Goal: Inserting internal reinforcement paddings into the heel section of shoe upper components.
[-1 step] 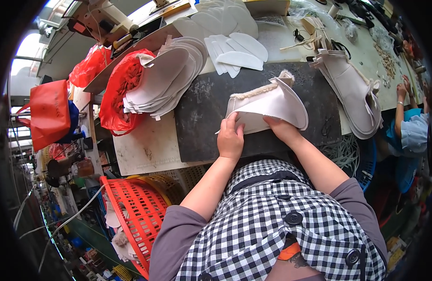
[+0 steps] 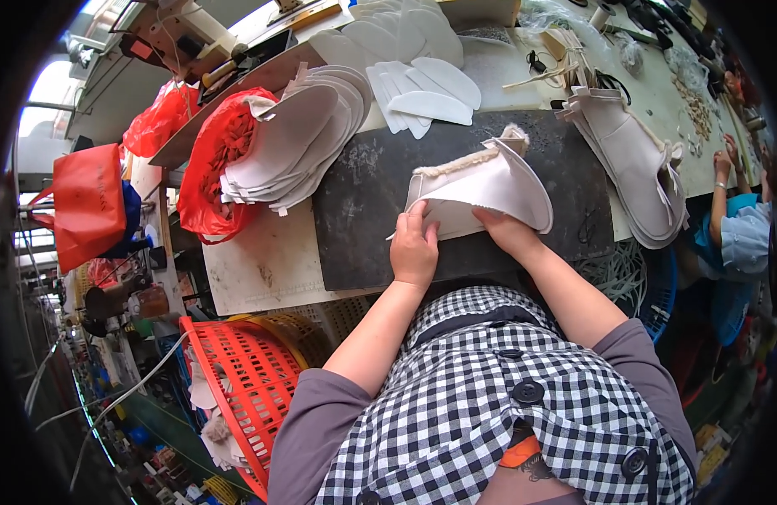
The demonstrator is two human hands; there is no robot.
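two hands grasping a pale fleece-lined boot upper [image 2: 481, 189], left hand [image 2: 415, 250], right hand [image 2: 508, 233], dark mat [image 2: 363, 219]

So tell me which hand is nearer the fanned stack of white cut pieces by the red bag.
Left. The left hand sits just right of the stack; the right hand is farther right.

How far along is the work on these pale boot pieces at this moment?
Done: finished-looking pale boot uppers lie piled at the right. In hand: left hand and right hand press a pale fleece-lined upper piece onto the dark mat. Left: a stack of flat white cut pieces.
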